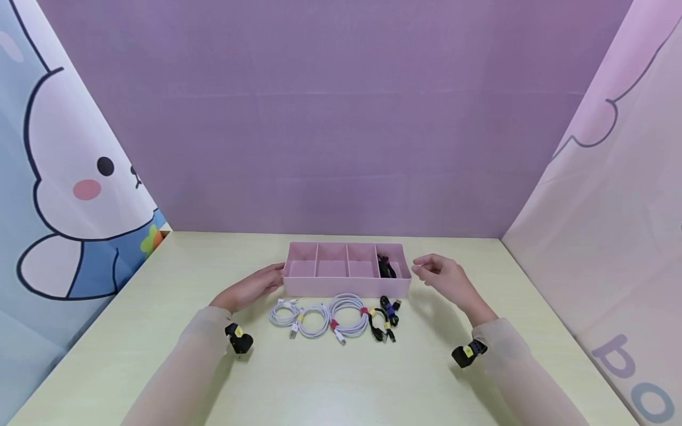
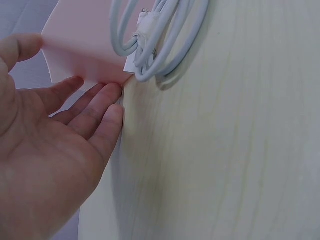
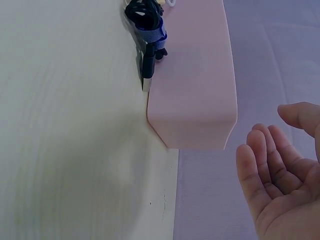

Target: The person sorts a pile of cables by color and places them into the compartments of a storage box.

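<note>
A pink divided box (image 1: 341, 288) stands on the table, with a dark bundled cable (image 1: 386, 267) in its rightmost compartment. My left hand (image 1: 257, 287) touches the box's left end with its fingertips, fingers extended. Just off the right end, my right hand (image 1: 443, 278) hovers with relaxed fingers and holds nothing. In front of the box lie coiled white cables (image 1: 314, 321), the largest a white coil (image 1: 348, 315) with red ties. To their right are a black cable (image 1: 379, 331) with yellow ties and a black cable (image 3: 145, 16) with a blue tie.
The pale wooden table (image 1: 341, 378) runs back to a purple backdrop (image 1: 341, 118). A printed cloth with a cartoon figure (image 1: 85, 177) hangs at the left, and a pale cloth (image 1: 613, 225) at the right. Both wrists carry small black cameras (image 1: 469, 353).
</note>
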A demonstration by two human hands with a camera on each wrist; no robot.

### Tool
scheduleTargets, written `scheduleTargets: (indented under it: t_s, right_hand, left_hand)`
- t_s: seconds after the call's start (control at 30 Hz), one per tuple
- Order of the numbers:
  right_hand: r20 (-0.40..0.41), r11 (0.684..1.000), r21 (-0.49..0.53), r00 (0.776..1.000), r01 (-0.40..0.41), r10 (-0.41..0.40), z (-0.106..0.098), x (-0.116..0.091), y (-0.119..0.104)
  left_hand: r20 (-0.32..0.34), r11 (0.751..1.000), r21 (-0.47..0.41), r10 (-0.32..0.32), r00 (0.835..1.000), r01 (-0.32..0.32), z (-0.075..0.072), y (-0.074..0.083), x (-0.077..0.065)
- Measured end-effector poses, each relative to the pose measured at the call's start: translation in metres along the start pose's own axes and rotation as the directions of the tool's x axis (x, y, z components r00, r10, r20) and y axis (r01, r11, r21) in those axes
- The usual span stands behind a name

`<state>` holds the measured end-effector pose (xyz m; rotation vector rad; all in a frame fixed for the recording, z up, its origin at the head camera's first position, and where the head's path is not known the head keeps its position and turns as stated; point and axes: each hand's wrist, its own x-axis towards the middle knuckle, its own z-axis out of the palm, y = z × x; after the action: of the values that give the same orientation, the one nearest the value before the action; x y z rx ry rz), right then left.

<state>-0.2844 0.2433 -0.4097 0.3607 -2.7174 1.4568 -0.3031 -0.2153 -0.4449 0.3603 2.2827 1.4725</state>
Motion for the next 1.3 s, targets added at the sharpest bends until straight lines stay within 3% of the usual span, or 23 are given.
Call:
scheduleTargets:
  t_s: [1.3]
  right_hand:
    - [0.150,0.996,-0.089,0.988,-0.008,0.021,0.020,-0.016,0.015]
  left_hand:
    - [0.002,1.000,-0.007,0.008,1.000,-0.008,-0.001,-0.002,0.002]
